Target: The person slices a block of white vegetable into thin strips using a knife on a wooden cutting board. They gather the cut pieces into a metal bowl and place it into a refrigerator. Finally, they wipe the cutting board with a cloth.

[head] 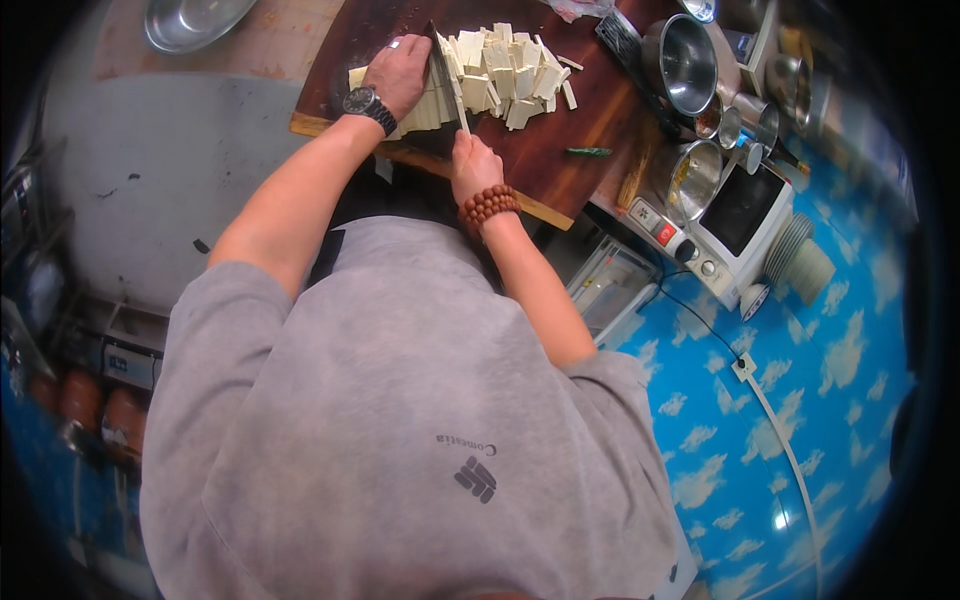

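Observation:
My right hand [477,166], with a beaded bracelet at the wrist, grips the handle of a wide-bladed kitchen knife [445,75]. The blade stands on edge across a dark wooden cutting board [555,187]. Left of the blade, my left hand [401,79], wearing a ring and a wristwatch, presses down on pale flat sheets [421,112], possibly tofu sheets, with its fingertips close to the blade. Right of the blade lies a heap of cut pale strips [517,71]. A green chili pepper [589,151] rests on the board nearer its right side.
Right of the board stand metal bowls [688,64], a bowl with yellow food [694,180], small containers and a white countertop appliance [742,210] beside stacked plates [799,255]. A black slotted utensil [622,45] lies along the board's right edge. A metal basin [196,22] is at the upper left.

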Demonstrator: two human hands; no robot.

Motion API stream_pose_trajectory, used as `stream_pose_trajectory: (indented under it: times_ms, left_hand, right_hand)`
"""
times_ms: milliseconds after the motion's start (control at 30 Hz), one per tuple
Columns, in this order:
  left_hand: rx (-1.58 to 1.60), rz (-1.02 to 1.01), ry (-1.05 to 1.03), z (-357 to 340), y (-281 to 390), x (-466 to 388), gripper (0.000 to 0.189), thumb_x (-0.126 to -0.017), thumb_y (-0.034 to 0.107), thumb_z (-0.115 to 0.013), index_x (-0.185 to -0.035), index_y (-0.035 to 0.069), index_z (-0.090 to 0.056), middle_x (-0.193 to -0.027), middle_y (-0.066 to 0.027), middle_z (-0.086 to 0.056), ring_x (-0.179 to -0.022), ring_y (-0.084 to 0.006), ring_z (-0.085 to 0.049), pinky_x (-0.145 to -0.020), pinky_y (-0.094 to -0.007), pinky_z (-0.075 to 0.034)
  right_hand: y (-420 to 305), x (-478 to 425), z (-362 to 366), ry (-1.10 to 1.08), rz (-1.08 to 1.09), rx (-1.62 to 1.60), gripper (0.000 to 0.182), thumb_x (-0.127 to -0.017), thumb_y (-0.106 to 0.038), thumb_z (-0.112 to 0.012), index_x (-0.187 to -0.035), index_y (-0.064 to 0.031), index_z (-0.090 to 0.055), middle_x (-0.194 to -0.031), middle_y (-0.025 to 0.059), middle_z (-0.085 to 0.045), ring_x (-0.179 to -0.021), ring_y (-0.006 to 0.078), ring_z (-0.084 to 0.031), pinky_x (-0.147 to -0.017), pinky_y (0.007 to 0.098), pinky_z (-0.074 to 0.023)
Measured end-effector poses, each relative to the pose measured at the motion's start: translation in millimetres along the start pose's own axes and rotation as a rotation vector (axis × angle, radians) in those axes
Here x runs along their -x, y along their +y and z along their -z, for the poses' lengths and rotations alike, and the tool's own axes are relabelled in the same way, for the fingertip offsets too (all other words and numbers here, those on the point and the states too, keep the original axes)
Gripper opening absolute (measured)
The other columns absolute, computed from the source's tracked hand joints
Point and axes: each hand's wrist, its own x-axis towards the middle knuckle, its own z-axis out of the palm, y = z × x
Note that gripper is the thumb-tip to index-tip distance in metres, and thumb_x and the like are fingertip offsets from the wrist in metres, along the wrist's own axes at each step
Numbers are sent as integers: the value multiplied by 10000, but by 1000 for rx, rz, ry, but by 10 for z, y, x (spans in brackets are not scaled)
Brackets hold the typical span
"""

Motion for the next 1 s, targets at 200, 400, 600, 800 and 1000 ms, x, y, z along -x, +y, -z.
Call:
stream_pose_trajectory:
  times_ms: [200,400,600,800,1000]
  left_hand:
    - [51,-13,-2,-6,-86,19,226,-872,56,-587,-1097,49,-564,-1043,-141,-611,-939,-353,-634,-789,-447,-535]
    - [-46,-33,-13,13,-20,-28,216,-852,24,-561,-1065,56,-554,-1062,-133,-591,-987,-342,-611,-800,-448,-517]
    - [29,4,-31,25,-27,7,230,-847,0,-539,-1075,31,-533,-1055,-179,-590,-993,-403,-583,-835,-470,-497]
    - [48,22,-19,-3,-35,32,259,-834,2,-548,-1092,15,-549,-1056,-196,-602,-1007,-408,-586,-850,-468,-495]
    - [153,53,29,-12,-91,21,240,-854,14,-573,-1093,25,-560,-1077,-180,-603,-1006,-392,-601,-847,-468,-505]
  right_hand:
    - [72,-96,-55,10,34,2,481,-1070,-387,-431,-916,18,-639,-794,317,-660,-817,538,-632,-725,602,-505]
    - [-220,134,335,4,59,-74,499,-1076,-394,-426,-912,25,-640,-799,328,-648,-812,548,-619,-707,590,-497]
    - [-232,282,274,-10,3,-53,594,-1076,-453,-369,-887,32,-655,-783,292,-651,-824,534,-622,-734,570,-487]
    - [-140,29,3,-45,-77,-24,551,-1073,-430,-389,-988,42,-661,-861,330,-654,-863,543,-622,-753,595,-495]
    - [147,-107,-177,101,129,-69,554,-1072,-440,-391,-943,7,-692,-853,305,-669,-867,533,-630,-777,589,-504]
